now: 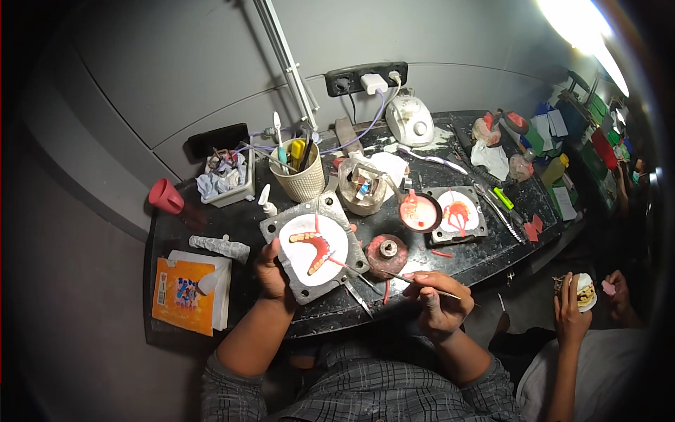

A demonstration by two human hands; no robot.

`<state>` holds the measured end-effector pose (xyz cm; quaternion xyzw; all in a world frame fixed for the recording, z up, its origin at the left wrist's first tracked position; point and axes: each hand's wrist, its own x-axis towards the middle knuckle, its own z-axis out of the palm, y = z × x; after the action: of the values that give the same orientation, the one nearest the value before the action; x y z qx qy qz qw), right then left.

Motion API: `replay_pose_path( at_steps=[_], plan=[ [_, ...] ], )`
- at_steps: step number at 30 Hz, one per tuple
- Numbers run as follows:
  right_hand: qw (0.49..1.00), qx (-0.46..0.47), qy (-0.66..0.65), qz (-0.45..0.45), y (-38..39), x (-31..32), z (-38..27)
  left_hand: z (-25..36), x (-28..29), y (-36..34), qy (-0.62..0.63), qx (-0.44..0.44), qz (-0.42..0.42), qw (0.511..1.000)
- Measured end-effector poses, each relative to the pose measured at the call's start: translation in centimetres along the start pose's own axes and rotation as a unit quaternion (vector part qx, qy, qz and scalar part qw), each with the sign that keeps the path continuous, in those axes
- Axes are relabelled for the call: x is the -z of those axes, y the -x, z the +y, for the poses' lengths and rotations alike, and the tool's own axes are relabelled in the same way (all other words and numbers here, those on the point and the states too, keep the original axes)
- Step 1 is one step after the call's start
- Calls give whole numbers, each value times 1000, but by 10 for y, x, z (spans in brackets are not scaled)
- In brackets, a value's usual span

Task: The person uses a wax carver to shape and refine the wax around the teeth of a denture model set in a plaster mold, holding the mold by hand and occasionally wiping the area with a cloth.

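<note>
You seemed to be at a wax-shaping step, the next touch calling for a steady tip. Your right hand [444, 304], fingers curled, pinched a slim metal tool [402, 278]; your left hand [273, 274], half-closed, gripped the grey flask [323, 288] framing the toothed red arch [322, 249], with a round red pot [385, 261] beyond.

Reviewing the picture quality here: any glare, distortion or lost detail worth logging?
Head view: the lamp at upper right is blown out to white; head view: the black table bows along its edge, with dark vignetting at the rim; head view: the denture reads clearly, while the far-right background is dim and hard to make out.
</note>
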<state>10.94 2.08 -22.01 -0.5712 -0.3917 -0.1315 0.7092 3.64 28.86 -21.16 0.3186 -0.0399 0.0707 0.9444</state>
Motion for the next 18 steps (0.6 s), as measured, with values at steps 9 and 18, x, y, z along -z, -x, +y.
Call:
replay_pose_path(
  at_steps=[9,18],
  plan=[
    [994,53,41,-91,-8,-19,-3,-2,-5,3,-5,7,4,1000],
    [994,48,54,-81,-10,-26,-1,-4,-2,5,-2,2,23,1000]
  ],
)
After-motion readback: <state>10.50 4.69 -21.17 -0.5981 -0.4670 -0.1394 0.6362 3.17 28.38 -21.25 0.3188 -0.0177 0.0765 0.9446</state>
